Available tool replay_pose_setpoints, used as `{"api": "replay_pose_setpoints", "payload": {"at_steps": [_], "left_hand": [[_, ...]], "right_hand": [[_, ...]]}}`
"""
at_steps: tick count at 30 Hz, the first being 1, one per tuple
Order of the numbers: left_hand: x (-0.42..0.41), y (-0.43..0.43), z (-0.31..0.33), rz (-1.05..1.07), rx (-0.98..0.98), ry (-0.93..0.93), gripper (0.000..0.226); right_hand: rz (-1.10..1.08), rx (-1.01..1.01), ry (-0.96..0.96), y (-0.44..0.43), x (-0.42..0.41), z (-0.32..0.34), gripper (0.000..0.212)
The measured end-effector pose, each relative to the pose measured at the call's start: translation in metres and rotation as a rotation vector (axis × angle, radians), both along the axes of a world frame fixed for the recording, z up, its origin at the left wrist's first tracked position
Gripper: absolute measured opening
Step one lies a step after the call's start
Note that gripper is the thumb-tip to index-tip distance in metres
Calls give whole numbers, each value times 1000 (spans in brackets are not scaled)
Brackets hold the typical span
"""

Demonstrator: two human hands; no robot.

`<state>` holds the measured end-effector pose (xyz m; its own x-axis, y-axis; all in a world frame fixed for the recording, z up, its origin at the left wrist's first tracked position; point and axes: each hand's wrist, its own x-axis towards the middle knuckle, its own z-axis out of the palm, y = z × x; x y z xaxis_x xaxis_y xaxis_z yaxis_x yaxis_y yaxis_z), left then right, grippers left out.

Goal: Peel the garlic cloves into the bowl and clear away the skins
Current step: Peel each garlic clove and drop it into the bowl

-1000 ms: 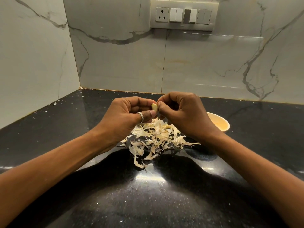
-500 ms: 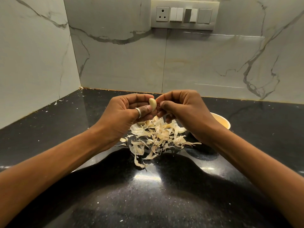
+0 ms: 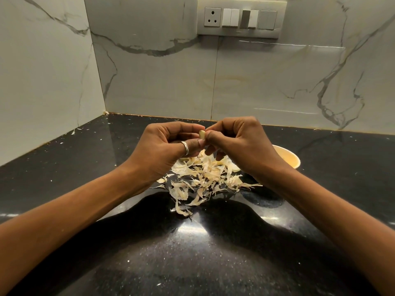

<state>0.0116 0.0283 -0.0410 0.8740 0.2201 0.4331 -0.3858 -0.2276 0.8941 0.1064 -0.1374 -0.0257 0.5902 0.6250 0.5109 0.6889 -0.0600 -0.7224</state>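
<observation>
Mid-peel: the left hand (image 3: 168, 150) and right hand (image 3: 241, 144) both pinched one garlic clove (image 3: 202, 133) above the skins (image 3: 205, 176) on the table (image 3: 64, 178). Next, likely, stripping it and dropping it into the bowl (image 3: 293, 159).

We only get a sliver of the bowl (image 3: 287, 159) behind the right hand (image 3: 241, 144) (contents hidden); the clove (image 3: 202, 134) barely peeks out.

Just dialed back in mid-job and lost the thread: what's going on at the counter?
A person is peeling garlic. The left hand and right hand pinch one garlic clove between them, above a pile of skins on the black counter. The bowl sits behind the right wrist, partly hidden. The skins are not yet cleared.
</observation>
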Motion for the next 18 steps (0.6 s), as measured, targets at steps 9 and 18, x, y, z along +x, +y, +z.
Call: {"api": "replay_pose_setpoints", "payload": {"at_steps": [9, 18], "left_hand": [[0, 2, 0, 6, -8, 16, 27], [0, 1, 1, -3, -41, 26, 27]], "right_hand": [[59, 34, 103, -4, 0, 3, 14], [87, 30, 114, -5, -3, 4, 9]]}}
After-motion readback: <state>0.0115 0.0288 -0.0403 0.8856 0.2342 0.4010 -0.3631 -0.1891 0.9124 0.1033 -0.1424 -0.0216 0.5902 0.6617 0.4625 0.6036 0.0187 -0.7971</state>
